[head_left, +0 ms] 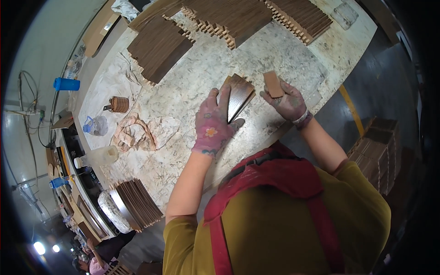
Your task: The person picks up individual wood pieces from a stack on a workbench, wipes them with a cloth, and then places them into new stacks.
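Observation:
My left hand point(212, 123), in a pink flowered glove, steadies a short dark-brown wooden board point(239, 95) on the table. Its fingers lie along the board's left side and the thumb is at the near end. Light shines off the board's top; another board edge seems to show beneath it. To the right, my right hand point(289, 103), in a stained glove, grips a flat tan rectangular block point(273, 84) between thumb and fingers. The block is held up, apart from the board.
Stacked dark wooden boards point(160, 48) with notched ends line the table's far side. At left are a small brown container with a brush-like tool point(119, 104), a crumpled stained cloth point(158, 131) and a plastic jug point(103, 156). More boards point(137, 201) stand near left; bundled boards point(378, 146) lie right.

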{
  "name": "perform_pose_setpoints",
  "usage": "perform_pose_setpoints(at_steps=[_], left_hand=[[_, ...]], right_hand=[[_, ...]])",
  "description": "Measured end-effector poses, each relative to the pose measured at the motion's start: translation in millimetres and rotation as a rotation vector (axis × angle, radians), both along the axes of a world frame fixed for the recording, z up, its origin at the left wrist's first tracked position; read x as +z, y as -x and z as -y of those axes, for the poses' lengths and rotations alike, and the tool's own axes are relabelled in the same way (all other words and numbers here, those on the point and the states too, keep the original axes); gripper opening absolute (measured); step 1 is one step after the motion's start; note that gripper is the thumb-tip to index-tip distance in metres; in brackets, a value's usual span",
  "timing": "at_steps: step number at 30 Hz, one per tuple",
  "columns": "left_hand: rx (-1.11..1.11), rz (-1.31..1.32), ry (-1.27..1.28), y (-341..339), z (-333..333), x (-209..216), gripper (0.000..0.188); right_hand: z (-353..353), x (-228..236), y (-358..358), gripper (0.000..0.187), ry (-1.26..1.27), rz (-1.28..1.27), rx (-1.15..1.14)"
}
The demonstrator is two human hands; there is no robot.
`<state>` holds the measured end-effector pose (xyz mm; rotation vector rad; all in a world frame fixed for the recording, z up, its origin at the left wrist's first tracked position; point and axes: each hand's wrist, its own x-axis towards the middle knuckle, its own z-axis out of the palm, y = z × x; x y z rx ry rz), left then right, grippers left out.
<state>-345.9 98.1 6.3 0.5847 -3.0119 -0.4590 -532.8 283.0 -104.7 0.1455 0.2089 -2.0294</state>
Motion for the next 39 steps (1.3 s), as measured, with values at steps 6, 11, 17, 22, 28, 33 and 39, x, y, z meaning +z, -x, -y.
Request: perform_pose_setpoints(at_steps=[6,11,17,22,28,33,39], left_hand=[[-0.006,0.094,-0.108,0,1,-6,0.099],[0.010,-0.054,0.044,-8,-16,-10,0.098],[-0.003,-0.193,0.125,0,-35,-19,0.077],[0.028,-0.225,0.151,1,-38,-22,0.074],[0.051,-0.230,0.169,-1,-38,-33,0.071],[0.025,-0.236,0.213,-3,-37,-29,0.066],[-0.084,-0.413,0.133,-11,-63,-36,0.054]], right_hand=[[18,-10,14,0.035,-0.037,-0.052,0.073],[13,25,-2,0.034,-0.354,-0.285,-0.022],[30,88,-3,0.040,-0.703,-1.113,-0.024],[53,88,-5,0.037,-0.878,-1.687,-0.089],[27,99,-12,0.034,-0.924,-1.874,0.017],[-35,118,-4,0.033,-0.909,-1.615,0.337],[14,143,-3,0.040,-0.774,-1.689,0.047]])
